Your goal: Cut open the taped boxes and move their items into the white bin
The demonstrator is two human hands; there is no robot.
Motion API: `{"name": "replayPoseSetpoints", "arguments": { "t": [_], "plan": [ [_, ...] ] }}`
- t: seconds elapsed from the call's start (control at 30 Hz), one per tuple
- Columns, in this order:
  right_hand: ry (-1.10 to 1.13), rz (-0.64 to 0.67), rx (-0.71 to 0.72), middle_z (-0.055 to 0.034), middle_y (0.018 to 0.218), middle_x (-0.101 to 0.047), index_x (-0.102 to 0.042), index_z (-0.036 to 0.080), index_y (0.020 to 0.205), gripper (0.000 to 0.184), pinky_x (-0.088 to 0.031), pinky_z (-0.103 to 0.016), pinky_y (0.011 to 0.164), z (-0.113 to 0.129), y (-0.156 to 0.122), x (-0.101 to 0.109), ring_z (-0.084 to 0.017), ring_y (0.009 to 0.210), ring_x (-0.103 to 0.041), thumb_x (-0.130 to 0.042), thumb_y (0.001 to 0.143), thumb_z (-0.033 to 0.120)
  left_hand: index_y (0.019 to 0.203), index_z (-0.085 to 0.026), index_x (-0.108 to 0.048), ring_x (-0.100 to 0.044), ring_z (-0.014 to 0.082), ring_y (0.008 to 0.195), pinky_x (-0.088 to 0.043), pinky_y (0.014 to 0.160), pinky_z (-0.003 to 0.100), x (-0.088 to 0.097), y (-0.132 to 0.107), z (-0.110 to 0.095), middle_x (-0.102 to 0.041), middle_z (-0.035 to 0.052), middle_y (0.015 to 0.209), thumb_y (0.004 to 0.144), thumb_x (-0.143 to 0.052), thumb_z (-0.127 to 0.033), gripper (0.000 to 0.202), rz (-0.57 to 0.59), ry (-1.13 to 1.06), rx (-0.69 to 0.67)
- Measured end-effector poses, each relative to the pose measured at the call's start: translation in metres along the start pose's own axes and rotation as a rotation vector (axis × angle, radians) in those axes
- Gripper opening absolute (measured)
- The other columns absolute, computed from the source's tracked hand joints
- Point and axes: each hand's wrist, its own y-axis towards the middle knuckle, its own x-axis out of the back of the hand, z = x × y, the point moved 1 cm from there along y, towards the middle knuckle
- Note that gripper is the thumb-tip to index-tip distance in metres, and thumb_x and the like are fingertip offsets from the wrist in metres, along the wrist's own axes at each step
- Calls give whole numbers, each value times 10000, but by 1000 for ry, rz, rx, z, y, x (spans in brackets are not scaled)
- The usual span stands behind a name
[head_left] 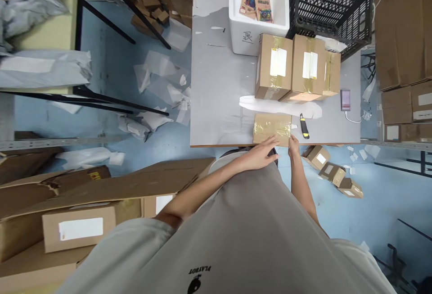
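A small flat cardboard box, with shiny clear tape across its top, lies at the front edge of the table. My left hand rests against its near side, fingers stretched out and the thumb apart. At the box's near right corner, my right hand has its fingers closed on the cardboard. Just right of the box lies a yellow and black utility knife. A small white piece shows between box and knife.
Taped, labelled cartons stand behind the box. Farther back are a white bin holding small colourful packs and a black plastic crate. A phone with a cable lies at right. Fallen boxes and plastic scraps litter the floor.
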Motion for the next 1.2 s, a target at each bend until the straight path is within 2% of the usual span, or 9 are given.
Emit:
{"name": "replayPoseSetpoints", "arguments": {
  "t": [0.2,0.4,0.5,0.63,0.8,0.9,1.03,1.13,1.2],
  "plan": [
    [89,-100,-174,-162,1105,-862,-757,174,1065,726,-612,-500,1055,0,-7,-1,-311,1109,-761,-812,651,767,1723,-307,-546,-512,306,1677,-400,1397,454,34,-40,25,-551,75,1786,1095,-602,-569,683,-279,-78,154],
    [140,64,-168,-195,1236,-854,-760,163,1148,824,-602,-510,1114,28,-26,-34,-333,1177,-770,-904,631,788,1668,-261,-602,-706,349,1466,-577,1207,478,56,-62,75,-712,149,1611,1068,-676,-541,666,-576,-87,332],
    [60,84,-91,-220,1290,-830,-754,148,1198,843,-601,-553,1130,48,-33,-45,-354,1220,-758,-840,706,827,1624,-272,-642,-768,334,1343,-583,1198,481,59,-54,103,-777,131,1499,1020,-749,-485,650,-673,-97,352],
    [-167,-10,100,-247,1395,-759,-729,113,1354,786,-587,-596,1160,87,-49,-30,-353,1248,-731,-710,911,763,1549,-201,-687,-769,325,1320,-599,1180,463,56,-28,142,-814,140,1410,987,-768,-478,631,-666,-267,314],
    [-479,125,437,-232,1472,-690,-692,164,1517,578,-499,-643,1281,145,-92,-30,-387,1433,-634,-614,1103,559,1139,-146,-836,-777,375,1247,-586,1186,511,43,8,178,-855,164,1256,916,-820,-478,400,-588,-389,416],
    [-617,345,516,-270,1636,-608,-647,116,1596,590,-430,-643,1357,162,-119,-61,-416,1554,-555,-602,1122,463,1034,-143,-838,-770,400,1223,-561,1206,566,40,14,188,-862,172,1158,876,-838,-432,329,-598,-381,449],
    [-672,641,512,-264,1751,-544,-560,61,1678,641,-398,-595,1405,166,-140,-101,-389,1662,-477,-560,1153,429,1210,-158,-814,-717,359,1372,-552,1233,500,46,-8,186,-818,168,1383,950,-772,-504,435,-681,-399,431],
    [-694,704,492,-278,1822,-445,-520,27,1704,689,-351,-598,1433,162,-146,-115,-399,1732,-381,-606,1138,410,1324,-197,-782,-713,326,1424,-575,1211,458,48,-33,173,-780,148,1487,1034,-663,-696,589,-779,-551,380],
    [-687,715,489,-269,1851,-396,-514,39,1714,707,-338,-609,1438,160,-148,-117,-404,1754,-341,-644,1123,406,1379,-205,-767,-706,334,1451,-574,1223,461,47,-45,162,-759,151,1526,988,-721,-773,692,-825,-615,330]
  ]
}}
